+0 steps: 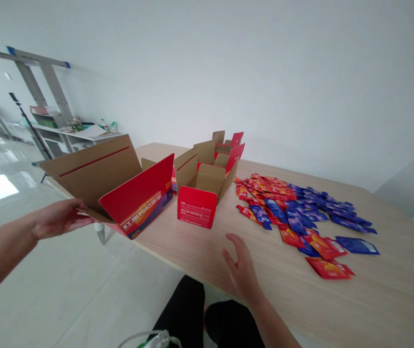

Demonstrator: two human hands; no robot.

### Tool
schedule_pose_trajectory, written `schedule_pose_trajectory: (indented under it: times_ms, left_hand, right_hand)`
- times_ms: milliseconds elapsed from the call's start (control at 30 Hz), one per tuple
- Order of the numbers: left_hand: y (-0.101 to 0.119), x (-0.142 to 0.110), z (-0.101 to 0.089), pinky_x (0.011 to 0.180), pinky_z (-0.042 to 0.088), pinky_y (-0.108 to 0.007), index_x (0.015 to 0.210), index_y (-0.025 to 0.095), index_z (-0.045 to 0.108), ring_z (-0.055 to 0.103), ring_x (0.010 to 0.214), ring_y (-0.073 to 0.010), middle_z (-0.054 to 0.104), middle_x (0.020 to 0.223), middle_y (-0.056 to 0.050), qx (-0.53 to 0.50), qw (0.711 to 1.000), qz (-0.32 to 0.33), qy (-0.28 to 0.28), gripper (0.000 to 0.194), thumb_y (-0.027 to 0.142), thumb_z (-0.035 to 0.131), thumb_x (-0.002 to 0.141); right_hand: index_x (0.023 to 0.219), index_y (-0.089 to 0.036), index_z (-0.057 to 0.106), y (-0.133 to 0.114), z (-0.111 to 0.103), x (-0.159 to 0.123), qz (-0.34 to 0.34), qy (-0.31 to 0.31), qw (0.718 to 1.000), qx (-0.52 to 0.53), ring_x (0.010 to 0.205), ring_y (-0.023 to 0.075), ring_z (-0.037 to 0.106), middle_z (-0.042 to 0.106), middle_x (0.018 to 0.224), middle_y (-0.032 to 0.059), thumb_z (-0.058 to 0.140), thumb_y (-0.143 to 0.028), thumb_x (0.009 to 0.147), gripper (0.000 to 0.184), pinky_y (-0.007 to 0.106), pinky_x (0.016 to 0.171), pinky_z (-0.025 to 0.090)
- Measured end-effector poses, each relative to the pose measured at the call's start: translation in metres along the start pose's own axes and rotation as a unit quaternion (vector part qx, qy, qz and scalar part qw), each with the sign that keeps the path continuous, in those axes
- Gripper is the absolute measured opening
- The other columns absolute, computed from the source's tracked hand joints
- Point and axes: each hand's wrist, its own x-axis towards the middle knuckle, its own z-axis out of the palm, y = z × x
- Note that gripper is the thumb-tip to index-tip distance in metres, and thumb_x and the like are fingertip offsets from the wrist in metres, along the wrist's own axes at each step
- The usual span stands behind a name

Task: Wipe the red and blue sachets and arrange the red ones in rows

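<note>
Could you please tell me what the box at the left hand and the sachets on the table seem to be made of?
The box at the left hand looks like cardboard, probably corrugated: plain brown kraft inside, smooth printed red outside. The sachets look like glossy plastic or foil-laminate film, judging by their bright sheen and thin, flexible edges, though the exact layers cannot be told.

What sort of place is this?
It looks like a simple packing room, perhaps in a small workshop: open red cardboard boxes sit on a long wooden table beside a heap of red and blue sachets, with shelves behind.
</note>
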Motion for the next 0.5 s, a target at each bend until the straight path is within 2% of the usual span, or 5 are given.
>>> schedule_pose_trajectory:
  times_ms: [167,233,300,400,500]
  left_hand:
    - [0.014,0.016,0.044,0.055,0.059,-0.021,0.099,-0.005,0.063,0.072,0.063,-0.0184,0.074,0.076,-0.021,0.055,0.993,-0.029,-0.105,0.021,0.009,0.048,0.094]
    - [0.019,0.018,0.055,0.059,0.06,-0.027,0.101,-0.004,0.064,0.074,0.072,-0.0242,0.075,0.084,-0.024,0.079,0.983,-0.042,-0.158,0.032,0.027,0.055,0.096]
    - [0.024,0.023,0.059,0.062,0.06,-0.034,0.101,0.001,0.065,0.074,0.078,-0.0294,0.075,0.088,-0.024,0.126,0.975,-0.017,-0.184,0.056,0.055,0.056,0.093]
    - [0.03,0.042,0.053,0.062,0.057,-0.032,0.097,0.006,0.059,0.071,0.073,-0.0244,0.073,0.078,-0.015,0.181,0.971,0.094,-0.124,0.075,0.078,0.041,0.088]
    - [0.033,0.067,0.047,0.064,0.053,-0.029,0.1,0.007,0.055,0.066,0.069,-0.018,0.068,0.073,-0.005,0.197,0.952,0.231,-0.034,0.069,0.074,0.043,0.091]
  right_hand:
    - [0.123,-0.019,0.061,0.021,-0.012,-0.005,0.024,-0.015,0.999,-0.042,0.119,0.0302,0.061,0.065,0.125,0.0154,0.05,-0.049,0.097,0.041,0.054,0.102,0.05]
    - [0.122,-0.019,0.061,0.027,-0.013,-0.008,0.023,-0.022,0.998,-0.056,0.118,0.0307,0.062,0.066,0.124,0.0158,0.05,-0.049,0.097,0.04,0.053,0.102,0.05]
    - [0.121,-0.019,0.061,0.033,-0.013,-0.013,0.024,-0.027,0.997,-0.067,0.117,0.0312,0.063,0.066,0.122,0.0158,0.05,-0.048,0.097,0.039,0.054,0.101,0.051]
    - [0.12,-0.019,0.061,0.041,-0.013,-0.021,0.044,-0.029,0.995,-0.085,0.115,0.0323,0.064,0.067,0.121,0.0158,0.051,-0.045,0.095,0.038,0.056,0.101,0.05]
    - [0.119,-0.018,0.062,0.046,-0.012,-0.026,0.073,-0.034,0.992,-0.097,0.115,0.0335,0.064,0.066,0.122,0.0168,0.052,-0.042,0.094,0.037,0.057,0.101,0.05]
